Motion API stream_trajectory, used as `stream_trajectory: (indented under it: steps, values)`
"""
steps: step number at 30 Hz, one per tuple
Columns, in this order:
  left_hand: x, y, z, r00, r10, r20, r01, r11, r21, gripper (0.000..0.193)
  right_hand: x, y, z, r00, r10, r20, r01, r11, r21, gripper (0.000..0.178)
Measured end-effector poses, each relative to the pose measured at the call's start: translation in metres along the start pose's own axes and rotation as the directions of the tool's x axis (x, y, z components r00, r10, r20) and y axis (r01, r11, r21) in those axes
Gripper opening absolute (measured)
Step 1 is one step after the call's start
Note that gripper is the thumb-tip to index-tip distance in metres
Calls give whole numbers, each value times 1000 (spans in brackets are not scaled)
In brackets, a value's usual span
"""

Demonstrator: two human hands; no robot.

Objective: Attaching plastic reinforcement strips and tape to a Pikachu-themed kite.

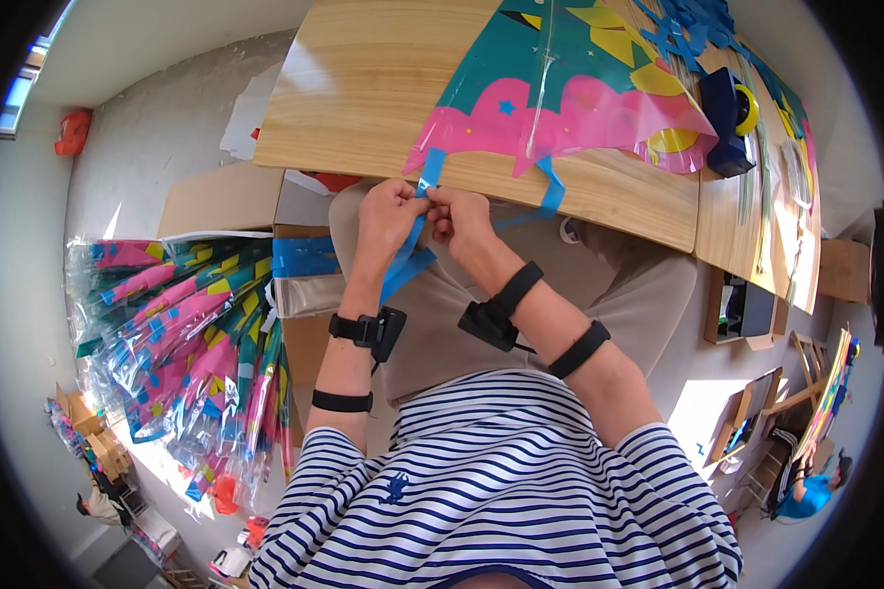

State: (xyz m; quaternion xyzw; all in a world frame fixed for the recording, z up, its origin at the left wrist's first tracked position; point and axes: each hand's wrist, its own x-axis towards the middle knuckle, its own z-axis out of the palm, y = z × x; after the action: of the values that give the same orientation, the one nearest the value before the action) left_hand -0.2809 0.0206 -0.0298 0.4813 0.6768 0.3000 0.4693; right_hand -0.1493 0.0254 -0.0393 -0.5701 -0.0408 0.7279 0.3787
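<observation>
My left hand [387, 218] and my right hand [464, 224] meet at the near edge of the wooden table [363, 88]. Both are closed, with fingertips pinched on a blue ribbon [430, 169]. It joins the lower left corner of a pink and green printed film sheet [501, 128] and trails down over my lap. A second blue ribbon [553, 189] dangles from the sheet's lower edge, to the right of my hands. Yellow star shapes mark the sheet, which looks like a kite. Exactly where the fingertips touch is partly hidden.
A navy tape dispenser [725, 123] with a yellow roll sits at the table's right. Behind it lies a heap of blue strips [692, 29]. To my left, many folded printed film pieces [187, 344] lie by a cardboard box [221, 201]. Another person [805, 491] is far right.
</observation>
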Motion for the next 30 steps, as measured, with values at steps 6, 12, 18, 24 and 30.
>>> stream_trajectory:
  steps: [6, 12, 18, 24, 30]
  values:
    - [-2, 2, -1, 1000, 0, 22, 1, 1000, -9, 12, -2, 0, 3, 1000, -10, -21, 10, 1000, 22, 14]
    - [-9, 0, -10, 973, 216, -86, -197, 963, 185, 18, -5, -1, 5, 997, -38, -61, 35, 999, -39, 17]
    - [-22, 32, -6, 702, 712, -10, -577, 577, 577, 26, -2, 2, 4, 994, -78, -75, 73, 996, -58, 18]
    - [-13, 21, 7, 643, 753, 138, -640, 430, 637, 37, 6, 7, 1, 993, -109, -54, 108, 994, -21, 14]
    - [-13, 15, 9, 679, 720, 145, -625, 461, 630, 40, 6, 11, -1, 994, -103, -32, 103, 995, -3, 12]
